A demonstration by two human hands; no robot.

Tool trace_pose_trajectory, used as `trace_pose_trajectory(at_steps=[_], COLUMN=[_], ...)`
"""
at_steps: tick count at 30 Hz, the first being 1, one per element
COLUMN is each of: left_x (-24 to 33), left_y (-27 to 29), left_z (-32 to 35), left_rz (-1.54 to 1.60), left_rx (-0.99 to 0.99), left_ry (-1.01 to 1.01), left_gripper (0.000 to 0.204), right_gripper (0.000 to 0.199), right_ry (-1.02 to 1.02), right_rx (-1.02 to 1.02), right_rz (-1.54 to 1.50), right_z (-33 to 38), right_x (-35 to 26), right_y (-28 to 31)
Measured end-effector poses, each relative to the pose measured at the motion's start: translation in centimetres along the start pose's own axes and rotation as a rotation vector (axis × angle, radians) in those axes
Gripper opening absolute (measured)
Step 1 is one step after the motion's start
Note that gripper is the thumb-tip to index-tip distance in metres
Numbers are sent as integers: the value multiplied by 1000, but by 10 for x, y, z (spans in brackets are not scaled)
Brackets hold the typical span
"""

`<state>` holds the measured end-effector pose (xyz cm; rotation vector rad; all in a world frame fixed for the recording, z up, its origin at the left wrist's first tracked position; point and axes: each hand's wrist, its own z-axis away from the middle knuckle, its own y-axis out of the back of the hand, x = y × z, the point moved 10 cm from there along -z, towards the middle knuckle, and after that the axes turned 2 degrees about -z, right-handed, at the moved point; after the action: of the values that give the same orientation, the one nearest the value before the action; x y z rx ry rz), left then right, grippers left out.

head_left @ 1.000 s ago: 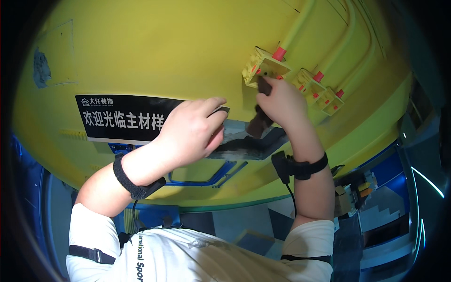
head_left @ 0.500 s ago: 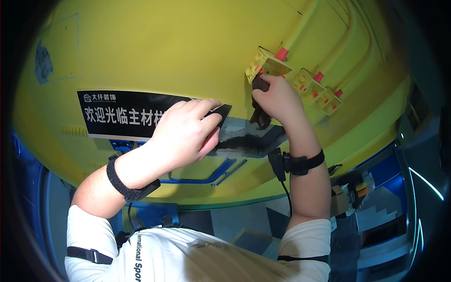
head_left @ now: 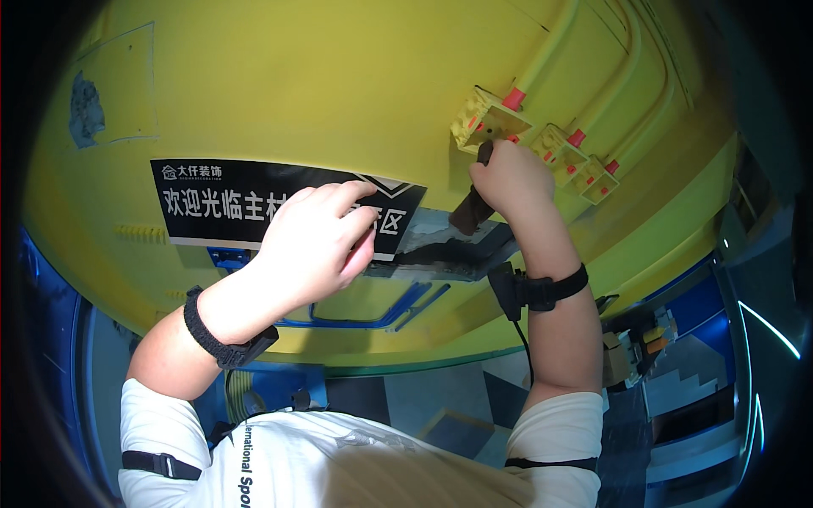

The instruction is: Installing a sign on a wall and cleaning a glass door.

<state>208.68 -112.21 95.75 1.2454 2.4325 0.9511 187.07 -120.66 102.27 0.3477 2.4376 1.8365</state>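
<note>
— Yellow wall (head_left: 322,85) fills nearly the whole view, right? What else sits on it?

— A black sign (head_left: 212,203) with white lettering hangs at the middle left. At the upper right, 3 yellow junction boxes (head_left: 487,118) are set in a slanting row, each fed by a yellow conduit (head_left: 584,38) through a red fitting. Blue outlines are painted on the wall low down, under the sign. A torn grey patch (head_left: 85,106) shows at the upper left.

— Anything in the way?

— The left hand (head_left: 318,241) covers part of the sign's lettering and its right end. Grey mortar smears (head_left: 449,250) spread between the 2 hands.

— How is that left hand shaped?

— Fingers curled together, pressed against the wall at the sign's lower right edge. Whether it holds something, I cannot tell.

— And the right hand (head_left: 508,178)?

— Closed in a fist around a dark tool handle (head_left: 470,212), whose lower end sticks out below the fist. The upper end reaches the lower edge of the nearest junction box, just above the knuckles.

— Wrists?

— Both wear black straps, with a small black device on the right one.
</note>
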Motion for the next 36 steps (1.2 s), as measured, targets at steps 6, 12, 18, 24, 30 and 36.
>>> trace_pose_trajectory(at_steps=[6,12,18,24,30,36], left_x=[-8,4,50,76,74,87], left_y=[6,-31,-82,-122,-120,-108], left_z=[9,-2,-16,-19,-28,-42], left_rz=[-16,211,663,1014,787,806], left_rx=[20,-80,-162,-353,-175,-117], left_ry=[8,1,-18,28,39,170], left_gripper=[22,18,60,45,29,27], right_gripper=[31,37,53,48,53,59], right_ry=[-4,189,502,342,322,348], right_rx=[-24,-87,-57,6,329,588], right_rz=[36,-550,-932,-1310,-1130,-1439], right_z=[26,87,135,180,180,171], right_x=[13,82,43,54,71,61], right_y=[-6,-76,-85,-108,-111,-110])
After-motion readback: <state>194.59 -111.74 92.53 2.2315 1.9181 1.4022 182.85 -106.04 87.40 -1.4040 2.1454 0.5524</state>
